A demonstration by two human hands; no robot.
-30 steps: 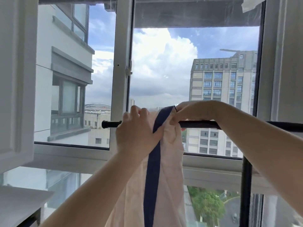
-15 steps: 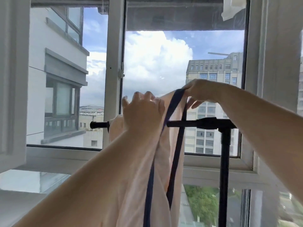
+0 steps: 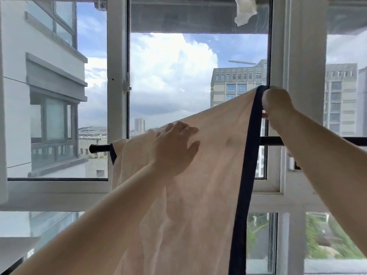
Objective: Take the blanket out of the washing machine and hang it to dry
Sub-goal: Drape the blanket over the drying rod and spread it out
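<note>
A pale pink blanket with a dark navy border hangs over a black horizontal drying rod in front of the window. My right hand grips the blanket's navy edge and holds it up above the rod, stretched out to the right. My left hand lies flat on the cloth with fingers spread, just at the rod's height. The left part of the blanket is bunched on the rod near its left end. The rod shows again at the right, behind my right forearm.
A white window frame stands right behind the rod, with buildings and sky beyond. A white cloth hangs at the top right. A white ledge lies at the lower left. A wide white post rises at the right.
My right hand has pulled the navy edge up and to the right, spreading the blanket wide. My left hand has let go of the bunched cloth and now lies flat on it.
</note>
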